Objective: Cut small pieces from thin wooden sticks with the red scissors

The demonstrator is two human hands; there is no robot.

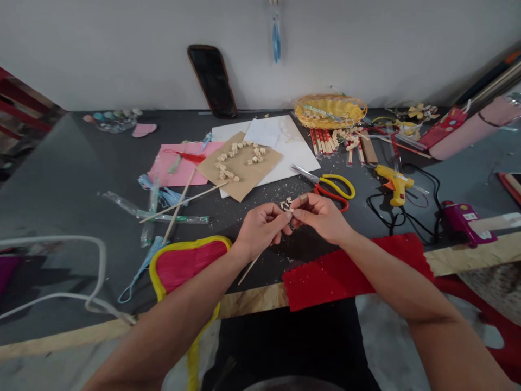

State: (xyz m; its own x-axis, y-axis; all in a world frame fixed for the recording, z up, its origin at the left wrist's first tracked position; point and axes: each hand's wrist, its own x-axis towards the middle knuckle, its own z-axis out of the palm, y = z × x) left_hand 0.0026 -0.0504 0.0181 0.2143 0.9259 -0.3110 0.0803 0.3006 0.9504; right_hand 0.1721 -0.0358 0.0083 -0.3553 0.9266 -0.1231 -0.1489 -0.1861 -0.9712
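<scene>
My left hand and right hand pinch a tiny pale piece between them. Small pale bits lie just beyond on the bench, scissors to their right.

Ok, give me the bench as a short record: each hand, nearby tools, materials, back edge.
Left hand: pinching a tiny pale piece, fingertips meeting the right's
Right hand: pinching at the same spot
Just beyond fingertips: small pale bits
Tools: scissors beyond right hand; yellow glue gun farther right
Materials: pale clusters on brown card; red cloth below right forearm
Back: phone leaning on wall
</scene>
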